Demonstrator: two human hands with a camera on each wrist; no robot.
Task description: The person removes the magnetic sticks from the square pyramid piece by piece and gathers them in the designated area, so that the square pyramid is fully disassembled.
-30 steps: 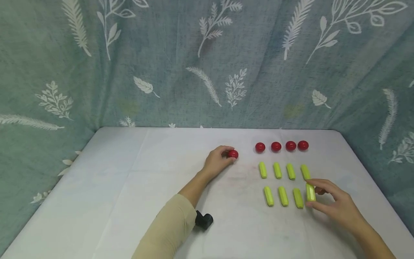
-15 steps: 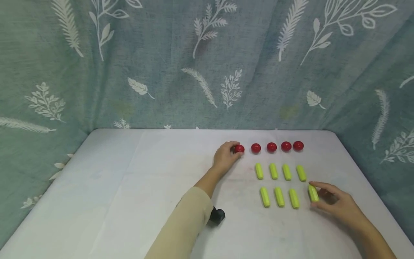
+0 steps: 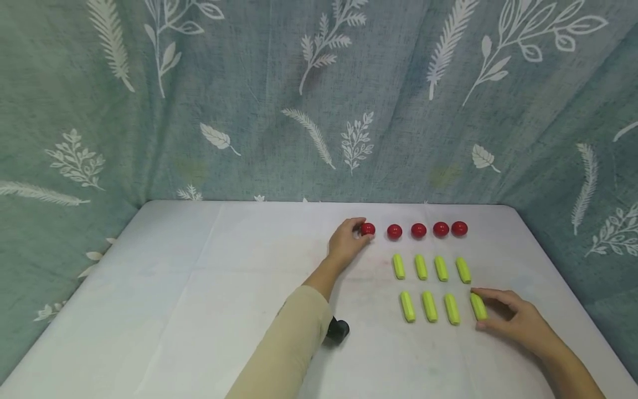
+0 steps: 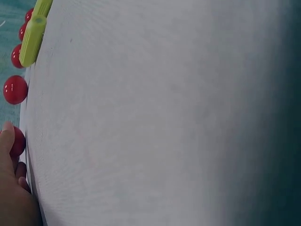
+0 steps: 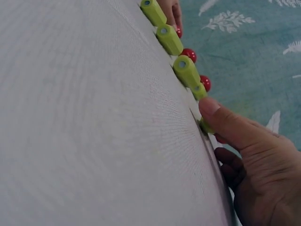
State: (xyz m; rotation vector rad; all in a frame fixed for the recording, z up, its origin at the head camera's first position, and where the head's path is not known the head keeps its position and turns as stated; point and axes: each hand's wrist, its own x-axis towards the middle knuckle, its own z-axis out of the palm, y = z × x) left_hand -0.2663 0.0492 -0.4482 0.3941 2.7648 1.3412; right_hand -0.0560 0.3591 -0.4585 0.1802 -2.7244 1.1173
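At the left end of a row of shiny red balls (image 3: 418,230), my left hand (image 3: 345,244) pinches a red ball (image 3: 368,229) between thumb and fingers. In the left wrist view the thumb covers part of that ball (image 4: 19,142). My right hand (image 3: 523,322) holds a yellow-green ridged stick (image 3: 478,306) by its two ends, at the right end of the nearer row of sticks. The right wrist view has the thumb hiding most of this stick. Similar sticks (image 3: 451,309) lie side by side in two rows, nearer than the balls.
A white-covered table (image 3: 224,310) carries everything. Under the left forearm's sleeve (image 3: 294,338) a black object (image 3: 339,331) shows, partly hidden. Leaf-patterned blue-green cloth (image 3: 249,111) hangs behind and at both sides.
My left hand has carried its red ball rightward and back, into line with the other balls. My right hand has brought its stick down beside the nearer row. The head view has shifted slightly.
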